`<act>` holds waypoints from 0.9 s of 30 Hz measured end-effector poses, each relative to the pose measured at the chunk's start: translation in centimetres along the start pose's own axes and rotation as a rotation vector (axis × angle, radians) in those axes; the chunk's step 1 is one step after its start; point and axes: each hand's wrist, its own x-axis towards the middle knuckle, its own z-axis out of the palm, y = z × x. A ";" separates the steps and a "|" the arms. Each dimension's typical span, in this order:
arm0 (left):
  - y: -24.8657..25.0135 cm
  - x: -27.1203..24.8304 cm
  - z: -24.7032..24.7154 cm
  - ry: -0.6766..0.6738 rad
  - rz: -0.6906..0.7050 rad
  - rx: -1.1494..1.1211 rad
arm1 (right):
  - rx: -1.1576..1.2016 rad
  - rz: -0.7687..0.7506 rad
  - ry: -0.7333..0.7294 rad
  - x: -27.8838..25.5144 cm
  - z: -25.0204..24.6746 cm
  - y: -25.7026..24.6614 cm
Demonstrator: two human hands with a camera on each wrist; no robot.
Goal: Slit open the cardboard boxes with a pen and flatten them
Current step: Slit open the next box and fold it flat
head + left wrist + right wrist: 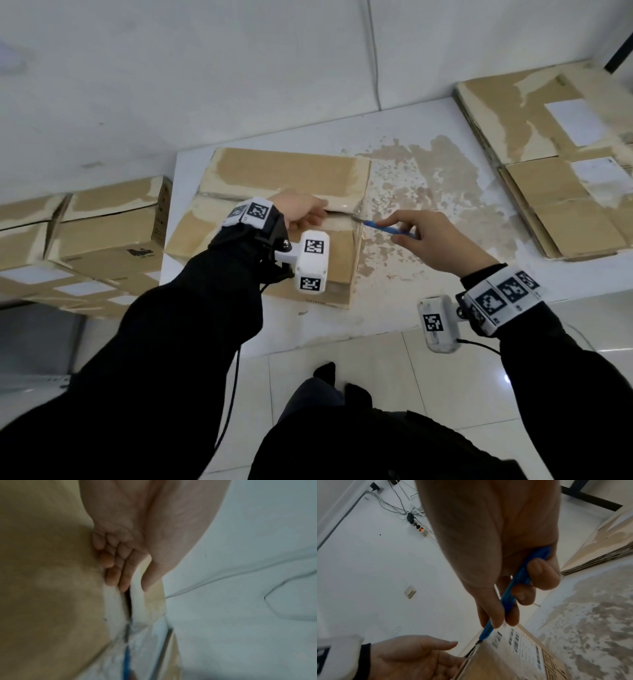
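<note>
A cardboard box (277,219) lies on the white worktop (404,308), toward its left edge and near the far edge. The left hand (301,214) rests on the box's top, its fingers (118,566) lying close together and fairly straight along the centre seam, the thumb on the other flap. The right hand (435,240) holds a blue pen (387,229), fingers curled around the barrel with the thumb pressed along it; the tip meets the seam at the box's right end, though blur leaves it unclear whether it has pierced the tape. More boxes (102,236) stand off the worktop's left edge, and flattened cardboard (561,164) is stacked at the right far corner.
</note>
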 end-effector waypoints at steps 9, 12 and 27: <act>-0.7 0.0 2.0 0.029 -0.105 -0.682 | -0.053 -0.018 0.022 -0.5 0.7 -0.6; -0.6 0.4 2.8 0.069 -0.085 -0.627 | -0.196 -0.067 0.119 -0.8 0.7 -0.8; -2.1 0.7 2.7 0.083 0.090 -0.679 | -0.282 0.307 0.524 -0.3 -0.4 4.6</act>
